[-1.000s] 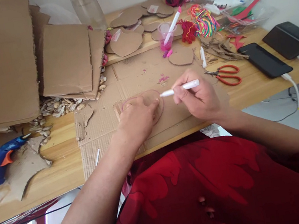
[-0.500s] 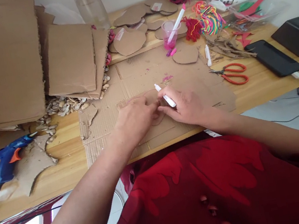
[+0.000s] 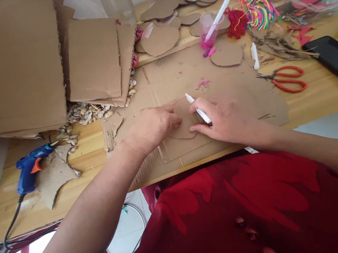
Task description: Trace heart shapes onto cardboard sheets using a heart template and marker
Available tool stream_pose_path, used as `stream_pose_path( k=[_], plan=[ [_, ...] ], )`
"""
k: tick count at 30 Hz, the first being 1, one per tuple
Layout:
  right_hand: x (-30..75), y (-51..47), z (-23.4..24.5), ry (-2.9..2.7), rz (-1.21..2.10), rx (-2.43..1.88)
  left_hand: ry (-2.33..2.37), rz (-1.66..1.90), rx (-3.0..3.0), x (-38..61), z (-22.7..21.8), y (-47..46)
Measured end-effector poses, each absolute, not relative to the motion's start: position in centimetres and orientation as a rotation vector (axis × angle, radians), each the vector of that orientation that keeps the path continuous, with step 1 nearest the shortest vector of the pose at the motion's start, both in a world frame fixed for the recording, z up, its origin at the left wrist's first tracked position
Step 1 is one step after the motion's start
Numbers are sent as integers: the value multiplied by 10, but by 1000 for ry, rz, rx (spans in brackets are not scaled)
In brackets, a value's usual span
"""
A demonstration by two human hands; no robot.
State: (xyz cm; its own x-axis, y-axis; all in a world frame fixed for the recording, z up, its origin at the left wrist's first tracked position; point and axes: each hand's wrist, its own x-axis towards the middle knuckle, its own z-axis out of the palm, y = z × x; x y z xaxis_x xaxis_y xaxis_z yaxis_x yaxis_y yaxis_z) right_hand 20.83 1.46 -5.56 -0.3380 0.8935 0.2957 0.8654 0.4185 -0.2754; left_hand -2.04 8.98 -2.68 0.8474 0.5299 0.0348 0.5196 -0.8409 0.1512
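Note:
A rounded cardboard cutout [image 3: 186, 128] lies on a larger cardboard sheet [image 3: 161, 80] on the table. My left hand [image 3: 158, 124] has its fingers curled together at the cutout's left side, gripping it there; the fingertips are partly hidden. In my right hand [image 3: 224, 116] a white marker [image 3: 198, 109] sits between thumb and forefinger, tilted, with one end pointing up and away. The right thumb rests by the cutout's right edge. Loose pink flecks [image 3: 203, 83] mark the sheet beyond the hands.
Orange-handled scissors [image 3: 288, 79], another white marker [image 3: 255, 56] and a phone [image 3: 336, 58] lie to the right. A plastic cup [image 3: 207, 34] stands behind. At left are a blue glue gun [image 3: 30, 168], stacked cardboard [image 3: 92, 59] and shells [image 3: 88, 113]. Colourful yarn [image 3: 257, 8] lies at back right.
The hands have drawn slightly apart, baring more of the cutout between them. The view has swung left, so the table's things appear further right. The marker stays in my right hand.

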Motion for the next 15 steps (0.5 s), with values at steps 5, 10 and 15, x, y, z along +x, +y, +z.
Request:
stream_pose_path(
  k=[5,10,15],
  plan=[
    [207,15,-53,-2297,67,-1508,696,194,2904,-20,-33,100],
    [207,16,-53,-2286,68,-1502,598,389,2653,-12,-55,111],
    [207,16,-55,-2283,132,-1489,615,314,2603,-4,-60,114]
  ],
)
